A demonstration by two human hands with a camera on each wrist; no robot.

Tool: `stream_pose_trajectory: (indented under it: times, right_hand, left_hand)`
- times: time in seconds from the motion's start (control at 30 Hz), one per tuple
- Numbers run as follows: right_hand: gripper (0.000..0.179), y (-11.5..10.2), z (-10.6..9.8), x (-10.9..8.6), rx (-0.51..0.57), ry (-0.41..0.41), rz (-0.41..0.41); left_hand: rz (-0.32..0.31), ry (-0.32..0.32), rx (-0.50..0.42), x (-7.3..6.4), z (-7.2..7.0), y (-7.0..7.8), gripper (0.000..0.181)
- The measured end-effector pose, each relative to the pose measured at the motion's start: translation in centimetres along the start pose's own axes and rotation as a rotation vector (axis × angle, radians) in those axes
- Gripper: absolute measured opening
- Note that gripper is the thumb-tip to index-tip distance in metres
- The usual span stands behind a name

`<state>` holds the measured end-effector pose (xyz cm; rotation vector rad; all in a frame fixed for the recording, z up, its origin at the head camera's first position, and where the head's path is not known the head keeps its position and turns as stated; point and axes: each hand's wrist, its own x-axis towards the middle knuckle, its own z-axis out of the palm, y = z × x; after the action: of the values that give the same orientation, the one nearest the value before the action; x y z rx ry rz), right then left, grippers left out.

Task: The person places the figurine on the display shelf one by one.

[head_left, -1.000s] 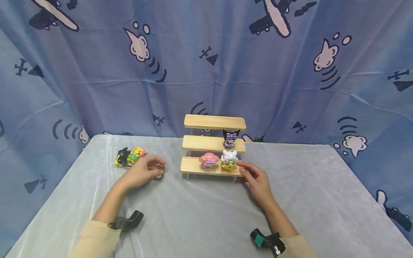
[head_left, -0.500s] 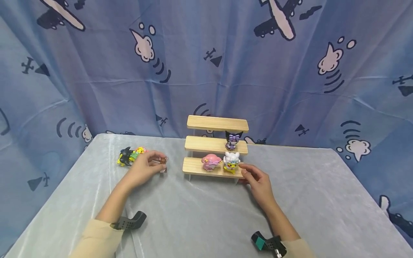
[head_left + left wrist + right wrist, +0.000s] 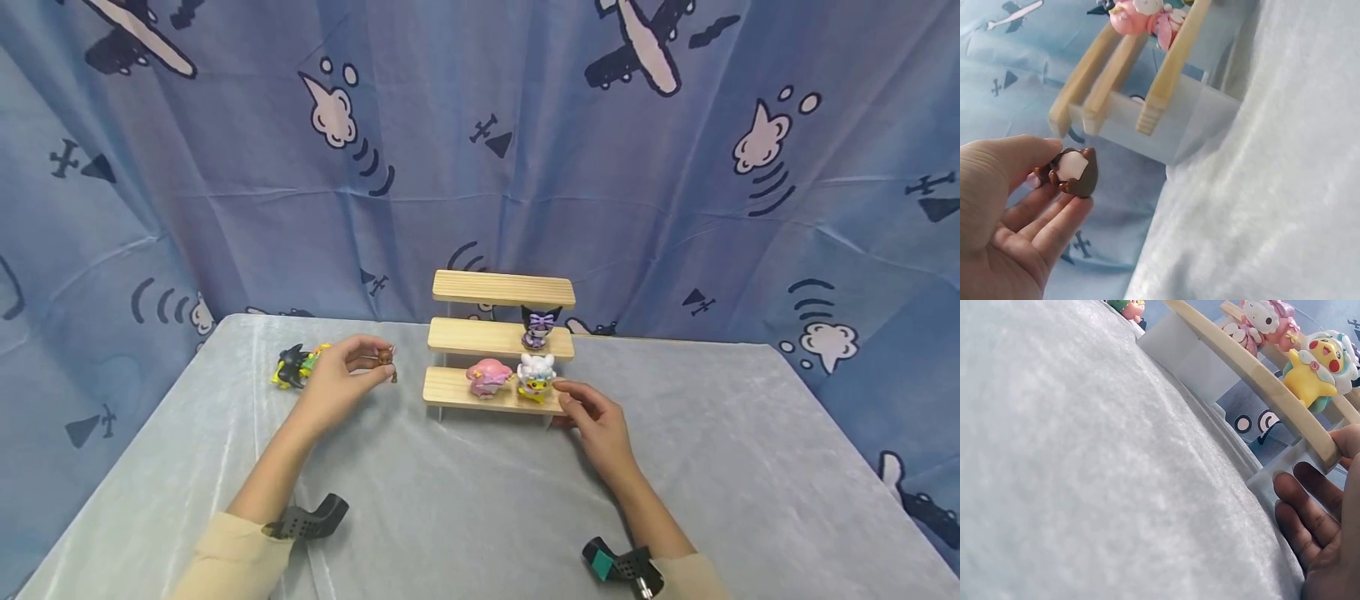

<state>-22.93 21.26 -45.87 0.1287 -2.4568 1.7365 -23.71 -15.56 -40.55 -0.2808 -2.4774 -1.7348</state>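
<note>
In the head view my left hand (image 3: 339,382) is raised at the left of the stand, pinching a small brown figurine (image 3: 386,357) between thumb and fingers. The left wrist view shows the brown figurine (image 3: 1088,178) with a pale patch facing the camera. My right hand (image 3: 600,427) grips the right end of the lowest tier of a wooden three-tier display stand (image 3: 444,386), some fingers below the board. On that tier sit a pink figurine (image 3: 488,378) and a yellow Pikachu figurine (image 3: 536,382) in a white hood. A black-and-purple figurine (image 3: 537,327) occupies the middle tier's right end.
Left of the stand, a black-and-yellow figurine (image 3: 289,367) lies on the grey cloth-covered table (image 3: 465,500), beside a green figurine (image 3: 310,361) partly hidden by my left hand. A blue patterned curtain (image 3: 420,150) hangs behind the table.
My left hand has lifted the brown figurine off the table, moving it up and slightly right. The right hand stays at the stand's end.
</note>
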Motion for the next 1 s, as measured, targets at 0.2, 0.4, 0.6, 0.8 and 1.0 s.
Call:
stream_pose_trajectory:
  times: [0.2, 0.4, 0.6, 0.8, 1.0]
  right_hand:
    - [0.031, 0.0, -0.1, 0.0, -0.001, 0.002, 0.008]
    - [0.031, -0.1, -0.1, 0.0, 0.009, 0.001, 0.003]
    - [0.03, 0.0, 0.0, 0.0, 0.02, -0.003, 0.006]
    - [0.031, 0.0, 0.1, 0.1, 0.021, -0.003, -0.002]
    - [0.03, 0.0, 0.1, 0.1, 0.02, 0.002, -0.005]
  left_hand:
    - [0.046, 0.034, -0.008, 0.6, 0.4, 1.7, 0.03]
    - [0.069, 0.072, -0.06, 1.1, 1.2, 2.7, 0.031]
    - [0.092, 0.094, -0.076, 1.5, 2.4, 3.0, 0.032]
    - [0.13, 0.077, -0.091, 2.2, 3.6, 3.6, 0.031]
    - [0.165, 0.055, -0.107, 3.0, 4.6, 4.4, 0.028]
